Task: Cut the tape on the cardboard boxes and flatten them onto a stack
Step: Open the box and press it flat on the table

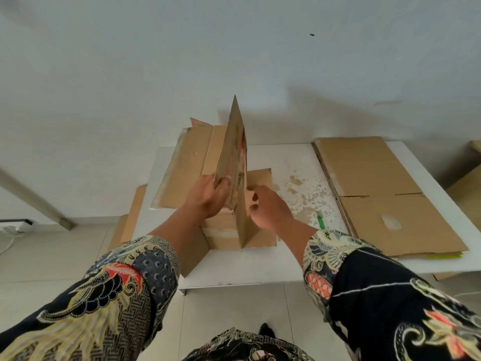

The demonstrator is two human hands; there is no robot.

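Head view: mid-frame, both hands hold a collapsed box (232, 155) on edge over the surface (263, 264); left hand (208, 196) grips its near edge, right hand (270, 207) pinches a flap. Flattening looks done; next, lay it on the stack (385, 194) at right.

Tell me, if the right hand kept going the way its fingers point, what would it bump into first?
Probably the upright cardboard box itself. The right hand points left toward its lower flap, which its fingers already pinch; beyond that panel is the left hand.
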